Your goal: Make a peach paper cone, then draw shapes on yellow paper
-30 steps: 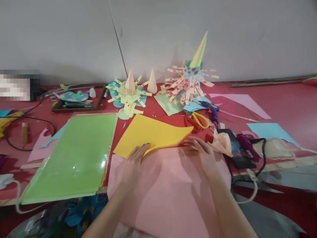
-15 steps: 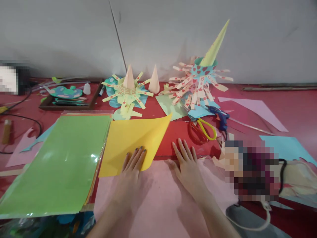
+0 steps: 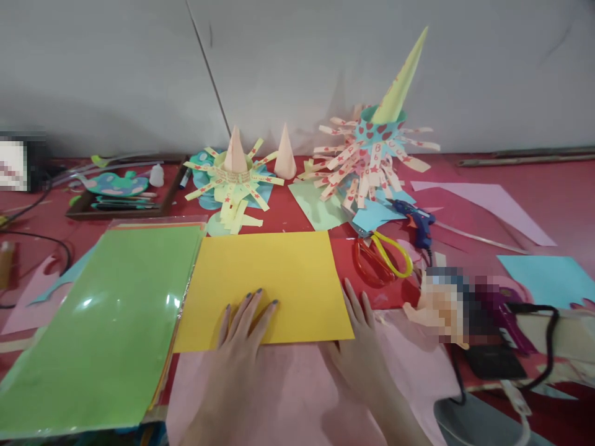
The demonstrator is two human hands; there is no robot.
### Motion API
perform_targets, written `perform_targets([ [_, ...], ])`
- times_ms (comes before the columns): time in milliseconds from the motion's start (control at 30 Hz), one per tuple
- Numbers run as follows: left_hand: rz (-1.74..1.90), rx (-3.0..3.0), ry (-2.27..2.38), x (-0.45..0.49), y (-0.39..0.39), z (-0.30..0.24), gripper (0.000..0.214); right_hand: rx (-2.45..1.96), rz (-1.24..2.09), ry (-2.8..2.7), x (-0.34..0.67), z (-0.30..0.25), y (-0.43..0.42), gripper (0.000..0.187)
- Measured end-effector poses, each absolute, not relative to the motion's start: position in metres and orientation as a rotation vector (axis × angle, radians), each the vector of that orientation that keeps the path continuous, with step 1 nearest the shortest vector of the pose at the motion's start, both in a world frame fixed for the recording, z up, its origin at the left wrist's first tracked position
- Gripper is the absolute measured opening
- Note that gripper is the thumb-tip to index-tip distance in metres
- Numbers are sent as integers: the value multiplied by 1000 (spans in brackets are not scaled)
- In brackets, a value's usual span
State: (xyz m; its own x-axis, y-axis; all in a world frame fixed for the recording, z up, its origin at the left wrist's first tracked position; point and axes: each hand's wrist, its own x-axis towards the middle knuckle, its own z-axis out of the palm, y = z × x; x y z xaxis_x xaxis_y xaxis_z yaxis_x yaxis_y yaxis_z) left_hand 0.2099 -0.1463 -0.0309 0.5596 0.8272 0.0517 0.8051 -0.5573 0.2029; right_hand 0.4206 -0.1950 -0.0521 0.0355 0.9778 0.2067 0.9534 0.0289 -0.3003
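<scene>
A yellow sheet of paper point(image 3: 297, 279) lies unfolded across a pink sheet point(image 3: 288, 396). My left hand point(image 3: 244, 325) presses on its lower left part, fingers outstretched and a little apart. At the sheet's right edge is my right hand point(image 3: 360, 334), its fingers straight; the paper's lower right corner covers part of this hand. Neither hand grips anything. To the left, a green sheet in a clear sleeve point(image 3: 111, 310) borders the yellow one. Scissors with red and yellow handles point(image 3: 393, 254) rest beyond my right fingertips.
Behind stand paper crowns with cones point(image 3: 237, 176) point(image 3: 381, 136) and a loose pink cone point(image 3: 285, 155). A blue glue gun point(image 3: 418, 223) lies right of the scissors. A dark tray point(image 3: 116, 210) holds pens at the left. Cables and a partly blurred pile occupy the right.
The yellow sheet's right side, curled up before, has come down flat and reaches further right. It now overlaps my right hand. The view has shifted slightly.
</scene>
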Motion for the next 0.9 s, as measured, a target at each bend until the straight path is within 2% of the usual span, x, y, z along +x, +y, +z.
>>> perform_targets([
  [100,77,2659,1394,216,-146,-17,73,-1966,149,-1962,421,-50,-195,49],
  [300,150,2791,1279,246,-138,-18,82,-1947,87,-1903,423,-66,-209,41],
  [467,97,2813,1174,261,-132,-39,66,-2048,181,-1819,454,-46,-214,32],
  [533,89,2817,1186,261,-132,-42,65,-2095,283,-1771,475,-28,-213,32],
  [633,113,2816,1209,261,-134,-43,69,-2107,201,-1691,505,-6,-210,32],
  [767,165,2781,1195,262,-136,-44,62,-2166,168,-1880,531,5,-199,39],
  [900,221,2740,1177,262,-137,-46,54,-2162,208,-2004,548,-1,-169,31],
])
